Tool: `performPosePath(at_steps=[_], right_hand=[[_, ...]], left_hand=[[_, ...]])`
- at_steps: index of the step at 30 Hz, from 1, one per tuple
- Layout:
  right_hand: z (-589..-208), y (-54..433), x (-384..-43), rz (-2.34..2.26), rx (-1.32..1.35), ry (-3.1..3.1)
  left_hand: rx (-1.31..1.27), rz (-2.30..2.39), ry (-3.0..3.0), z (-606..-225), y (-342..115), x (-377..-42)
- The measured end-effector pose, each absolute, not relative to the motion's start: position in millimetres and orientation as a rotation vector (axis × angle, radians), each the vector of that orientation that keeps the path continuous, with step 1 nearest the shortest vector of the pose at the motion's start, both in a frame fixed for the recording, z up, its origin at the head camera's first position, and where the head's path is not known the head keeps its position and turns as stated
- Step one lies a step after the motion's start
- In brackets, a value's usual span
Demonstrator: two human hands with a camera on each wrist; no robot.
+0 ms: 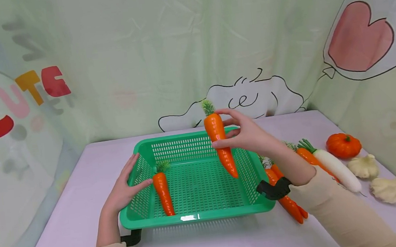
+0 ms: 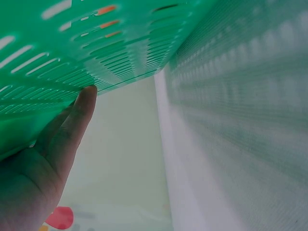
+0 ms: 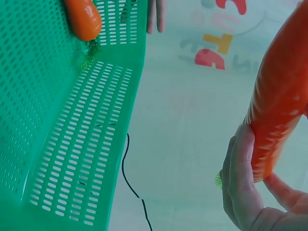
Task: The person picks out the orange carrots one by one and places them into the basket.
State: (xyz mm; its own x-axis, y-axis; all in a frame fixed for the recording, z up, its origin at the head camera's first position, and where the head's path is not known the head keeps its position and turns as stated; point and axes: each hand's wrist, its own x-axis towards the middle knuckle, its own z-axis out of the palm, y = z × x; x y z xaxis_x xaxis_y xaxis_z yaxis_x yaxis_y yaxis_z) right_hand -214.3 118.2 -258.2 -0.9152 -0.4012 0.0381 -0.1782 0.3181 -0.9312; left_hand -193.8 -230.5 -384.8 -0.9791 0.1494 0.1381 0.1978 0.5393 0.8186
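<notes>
Between our two hands stands a green mesh basket (image 1: pixel 204 187) on the pale tabletop (image 1: pixel 72 233). Our right hand (image 1: pixel 246 131) pinches an orange carrot (image 1: pixel 225 155) between thumb and fingers; the carrot is tilted, leafy top up and tip down, above the right part of the basket. Our left hand (image 1: pixel 122 190) is spread wide at the basket's left side, its fairly straight fingers against the outer wall and its thumb reaching over the rim. Just beside that thumb, inside the basket, lies a second carrot (image 1: pixel 164 193), leaves pointing away from us; in the right-wrist view it appears at the upper left. Below our right forearm, outside the basket, we see further carrots (image 1: pixel 291 206) close together, partly hidden by the wrist strap (image 1: pixel 273 189). To the right of that forearm, another carrot (image 1: pixel 310 156) lies alongside a white radish (image 1: pixel 340 171); farther right of the hand are an orange pumpkin (image 1: pixel 343 145) and two garlic bulbs (image 1: pixel 389 190). Beyond both hands hangs a pale green printed cloth (image 1: pixel 141 65), with coloured letters to the left and a heart balloon to the right.
</notes>
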Motion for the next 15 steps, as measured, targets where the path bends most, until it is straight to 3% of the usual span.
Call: performPosePath(at_steps=[15], right_hand=[[-261.9, 93.9, -228.5, -1.687, -0.573, 2.318]], left_hand=[[-0.303, -1.449, -2.711, -385.4, -230.6, -194.2]])
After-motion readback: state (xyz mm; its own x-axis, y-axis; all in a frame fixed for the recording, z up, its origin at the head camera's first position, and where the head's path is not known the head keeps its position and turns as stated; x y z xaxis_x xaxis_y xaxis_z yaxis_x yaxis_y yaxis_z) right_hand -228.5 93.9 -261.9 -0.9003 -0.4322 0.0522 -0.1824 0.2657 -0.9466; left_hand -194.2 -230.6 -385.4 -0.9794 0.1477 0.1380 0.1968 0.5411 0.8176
